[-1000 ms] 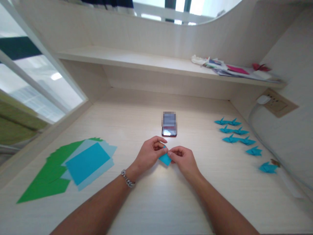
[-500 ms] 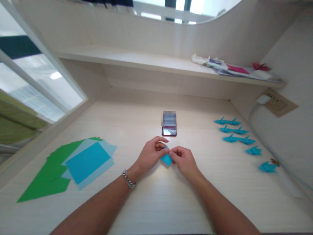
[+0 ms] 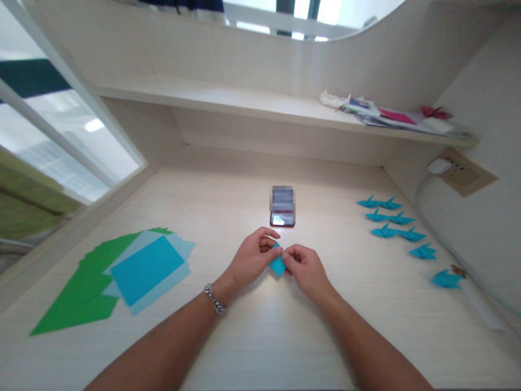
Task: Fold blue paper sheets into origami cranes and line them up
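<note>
Both my hands meet over the middle of the desk on a small folded piece of blue paper [image 3: 278, 265]. My left hand [image 3: 252, 258], with a metal bracelet at the wrist, pinches the paper's left upper edge with curled fingers. My right hand [image 3: 306, 267] pinches its right side between thumb and fingertips. Most of the paper is hidden by my fingers; only a small blue corner shows between them. A phone [image 3: 282, 209] lies flat just beyond my hands.
A stack of blue sheets [image 3: 147, 268] lies on green sheets [image 3: 77, 296] at the left. Several folded blue paper cranes [image 3: 401, 228] line the right side. A shelf [image 3: 228, 100] above carries papers [image 3: 386, 117]. A wall socket [image 3: 459, 174] with a cable sits at right.
My hands have closed in a little over the blue paper, so less of it shows. Nothing else on the desk has moved.
</note>
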Available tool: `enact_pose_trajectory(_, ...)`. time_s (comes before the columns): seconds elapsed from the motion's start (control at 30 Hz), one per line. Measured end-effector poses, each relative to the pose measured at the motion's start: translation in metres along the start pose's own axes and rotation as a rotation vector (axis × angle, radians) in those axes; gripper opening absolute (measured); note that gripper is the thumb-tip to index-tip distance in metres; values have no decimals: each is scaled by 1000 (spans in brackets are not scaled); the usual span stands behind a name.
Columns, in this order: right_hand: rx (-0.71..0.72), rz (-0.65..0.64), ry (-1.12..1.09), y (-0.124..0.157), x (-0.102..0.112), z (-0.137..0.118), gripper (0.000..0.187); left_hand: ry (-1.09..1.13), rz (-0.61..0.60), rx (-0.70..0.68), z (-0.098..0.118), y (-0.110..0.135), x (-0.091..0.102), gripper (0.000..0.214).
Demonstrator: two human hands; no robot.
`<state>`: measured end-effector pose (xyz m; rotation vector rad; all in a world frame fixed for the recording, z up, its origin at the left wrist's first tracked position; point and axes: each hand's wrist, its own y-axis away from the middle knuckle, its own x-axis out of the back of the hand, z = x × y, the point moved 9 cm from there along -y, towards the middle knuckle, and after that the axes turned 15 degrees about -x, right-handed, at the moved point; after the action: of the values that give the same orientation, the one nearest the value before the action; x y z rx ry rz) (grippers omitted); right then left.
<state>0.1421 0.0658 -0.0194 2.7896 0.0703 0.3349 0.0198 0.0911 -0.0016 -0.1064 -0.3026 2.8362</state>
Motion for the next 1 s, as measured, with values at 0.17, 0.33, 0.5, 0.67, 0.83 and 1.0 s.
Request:
enact_pose_trajectory(0.17,-14,-36,23,1,-3,0,23,11,90,-22,1,-1,9,33)
enact_pose_trajectory(0.33,-30,-51,17,1,-4,-1,23,48,142,-28,1,-2,13,38)
enact_pose_trajectory(0.5,-30,-56,-1,2,-3,-1,20,46,167,-32,3,-2,15,39)
enact_pose_trajectory(0.67,-18,-96,-79,0,-3,-1,18,52,166,-44,5,-2,16,38)
enact_pose_trajectory(0.83,-17,-30,-95,-4,2,-2,15,52,105,-31,0,3,5,34)
enact_pose_trajectory(1.0,-22,50,-44,-3,8,-4,12,71,113,-14,-1,6,-1,36)
